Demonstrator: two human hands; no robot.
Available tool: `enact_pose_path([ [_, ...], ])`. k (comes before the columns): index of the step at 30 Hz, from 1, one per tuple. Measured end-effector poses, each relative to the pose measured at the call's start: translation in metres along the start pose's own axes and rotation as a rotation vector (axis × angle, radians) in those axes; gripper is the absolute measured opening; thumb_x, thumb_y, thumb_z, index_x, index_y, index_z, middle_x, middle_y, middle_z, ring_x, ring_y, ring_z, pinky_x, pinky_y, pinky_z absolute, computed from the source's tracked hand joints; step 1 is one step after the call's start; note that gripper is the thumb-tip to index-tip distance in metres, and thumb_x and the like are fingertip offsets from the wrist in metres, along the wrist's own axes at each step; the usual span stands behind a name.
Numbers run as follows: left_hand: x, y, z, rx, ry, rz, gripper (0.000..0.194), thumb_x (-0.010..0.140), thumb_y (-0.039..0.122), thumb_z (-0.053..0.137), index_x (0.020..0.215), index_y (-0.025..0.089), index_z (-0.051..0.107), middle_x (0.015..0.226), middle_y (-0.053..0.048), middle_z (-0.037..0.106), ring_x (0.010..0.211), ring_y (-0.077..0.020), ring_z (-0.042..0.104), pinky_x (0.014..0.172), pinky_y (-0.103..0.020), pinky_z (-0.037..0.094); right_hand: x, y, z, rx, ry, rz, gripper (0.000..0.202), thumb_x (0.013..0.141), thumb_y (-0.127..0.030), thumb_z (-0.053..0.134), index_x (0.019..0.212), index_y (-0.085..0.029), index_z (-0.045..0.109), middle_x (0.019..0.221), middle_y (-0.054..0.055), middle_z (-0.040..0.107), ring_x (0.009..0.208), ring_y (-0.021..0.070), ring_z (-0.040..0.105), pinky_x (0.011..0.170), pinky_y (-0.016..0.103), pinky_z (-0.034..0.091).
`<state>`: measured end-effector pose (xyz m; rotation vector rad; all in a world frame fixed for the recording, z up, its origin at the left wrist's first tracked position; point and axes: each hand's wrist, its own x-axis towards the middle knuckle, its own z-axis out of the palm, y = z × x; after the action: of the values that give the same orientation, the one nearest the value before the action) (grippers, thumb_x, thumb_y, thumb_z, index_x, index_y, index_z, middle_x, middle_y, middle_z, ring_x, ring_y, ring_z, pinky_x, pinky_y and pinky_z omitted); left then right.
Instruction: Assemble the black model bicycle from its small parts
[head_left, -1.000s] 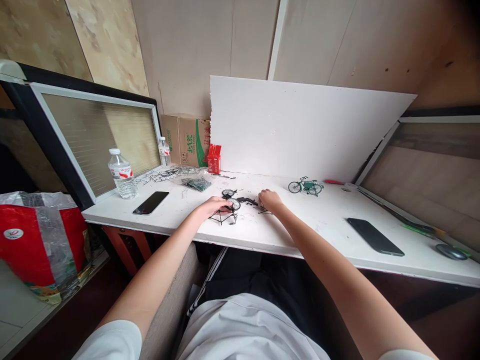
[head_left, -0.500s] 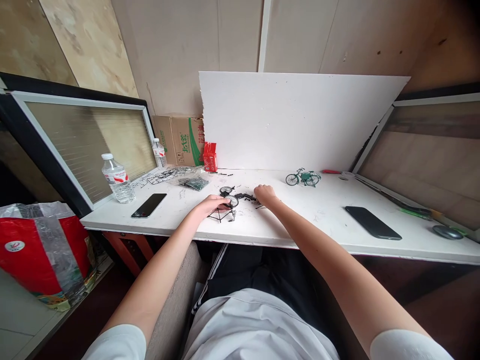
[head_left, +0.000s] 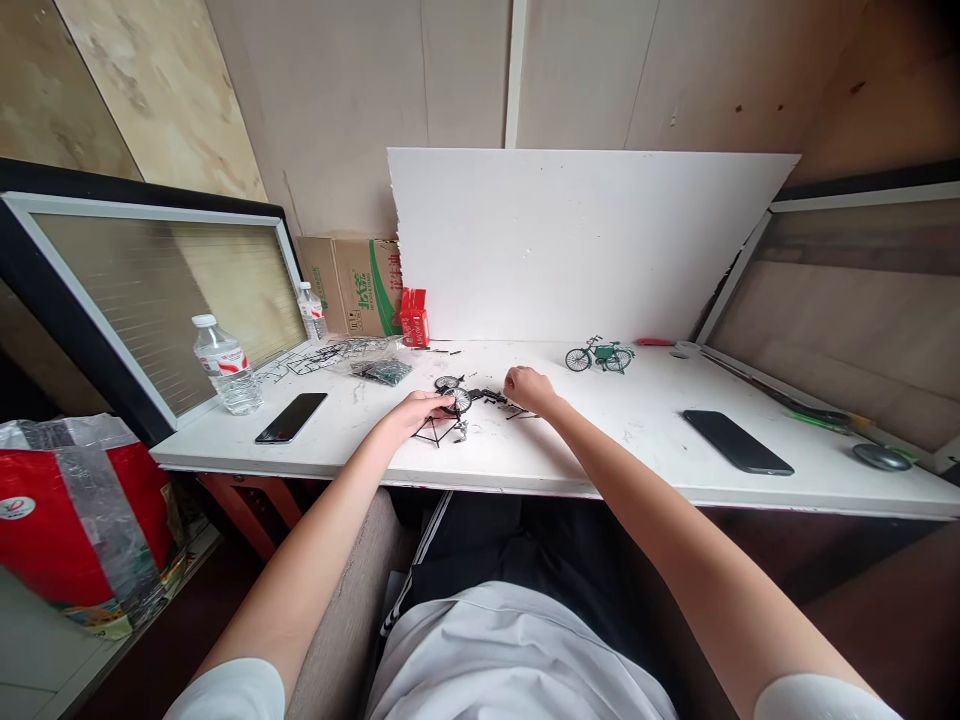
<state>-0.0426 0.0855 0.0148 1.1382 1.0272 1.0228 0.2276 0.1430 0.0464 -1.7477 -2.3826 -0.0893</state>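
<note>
My left hand (head_left: 422, 408) pinches a small black spoked wheel (head_left: 458, 400) of a model bicycle, low over the white table. Just below the wheel lies a thin black model bicycle frame (head_left: 435, 432). Another black wheel (head_left: 448, 383) is on the table behind it. My right hand (head_left: 529, 388) is closed, knuckles up, at the right end of a cluster of small black parts (head_left: 489, 396); its fingertips are hidden, so what they grip does not show. Further back on the right stands a green model bicycle (head_left: 598, 356).
Two phones lie on the table, one on the left (head_left: 291, 418) and one on the right (head_left: 736, 442). A water bottle (head_left: 227, 368) stands near the left edge. Behind are a bag of green parts (head_left: 385, 371), black part sprues (head_left: 330, 353) and a red box (head_left: 414, 318).
The whole view has shifted slightly. Both hands stay almost where they were, the left at the wheel and the right over the black parts.
</note>
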Motion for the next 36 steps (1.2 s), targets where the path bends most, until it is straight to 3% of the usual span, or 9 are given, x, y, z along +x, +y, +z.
enact_pose_path([
  [3,-0.002,0.007,0.006,0.018,0.008,0.034,0.036,0.07,0.037,0.094,0.091,0.011,0.08,0.099,-0.014,0.079,0.084,-0.0202,0.072,0.084,-0.032,0.054,-0.022,-0.004,-0.015,0.112,0.065,-0.048,0.025,0.099,-0.025,0.047,0.112,-0.017,0.066,0.111,0.014,0.073,0.091,0.0203,0.065,0.071,0.026,0.045],
  [5,-0.008,0.016,0.016,0.006,0.004,0.077,0.035,0.072,0.038,0.092,0.091,0.012,0.08,0.1,-0.014,0.079,0.087,-0.0211,0.072,0.086,-0.033,0.054,-0.04,-0.006,-0.027,0.398,0.188,-0.129,0.022,0.099,-0.029,0.047,0.104,-0.017,0.065,0.101,0.01,0.072,0.083,0.0186,0.062,0.069,0.027,0.044],
  [8,-0.023,0.033,0.036,0.005,-0.028,0.162,0.031,0.075,0.036,0.091,0.092,0.012,0.08,0.101,-0.013,0.078,0.093,-0.0228,0.072,0.089,-0.034,0.053,-0.069,-0.011,-0.047,0.725,0.317,-0.226,0.03,0.103,-0.044,0.048,0.097,-0.019,0.063,0.094,0.007,0.068,0.076,0.0163,0.057,0.066,0.027,0.045],
  [11,-0.042,0.049,0.06,0.002,-0.074,0.22,0.027,0.079,0.035,0.088,0.093,0.013,0.08,0.105,-0.012,0.078,0.099,-0.0238,0.07,0.089,-0.034,0.054,-0.095,-0.018,-0.067,0.875,0.355,-0.271,0.032,0.102,-0.05,0.052,0.096,-0.02,0.062,0.089,0.004,0.063,0.074,0.0149,0.054,0.062,0.026,0.044],
  [16,-0.071,0.064,0.089,0.036,-0.138,0.3,0.033,0.082,0.038,0.085,0.104,0.014,0.08,0.113,-0.012,0.076,0.107,-0.0257,0.069,0.09,-0.035,0.055,-0.123,-0.029,-0.09,0.857,0.422,-0.375,0.024,0.103,-0.044,0.056,0.096,-0.022,0.063,0.09,0.004,0.062,0.082,0.0174,0.057,0.069,0.029,0.048],
  [22,-0.095,0.075,0.108,0.048,-0.166,0.379,0.036,0.083,0.041,0.085,0.104,0.013,0.08,0.111,-0.013,0.077,0.102,-0.0244,0.07,0.092,-0.038,0.055,-0.137,-0.036,-0.105,0.745,0.516,-0.497,0.012,0.102,-0.032,0.06,0.093,-0.024,0.062,0.089,0.004,0.063,0.084,0.02,0.057,0.073,0.034,0.048],
  [36,-0.123,0.085,0.12,0.02,-0.217,0.493,0.039,0.084,0.039,0.084,0.112,0.012,0.08,0.115,-0.013,0.077,0.104,-0.0254,0.071,0.095,-0.038,0.057,-0.154,-0.046,-0.12,0.701,0.595,-0.621,0.006,0.102,-0.028,0.064,0.097,-0.025,0.064,0.096,0.006,0.059,0.089,0.0212,0.057,0.076,0.037,0.052],
])
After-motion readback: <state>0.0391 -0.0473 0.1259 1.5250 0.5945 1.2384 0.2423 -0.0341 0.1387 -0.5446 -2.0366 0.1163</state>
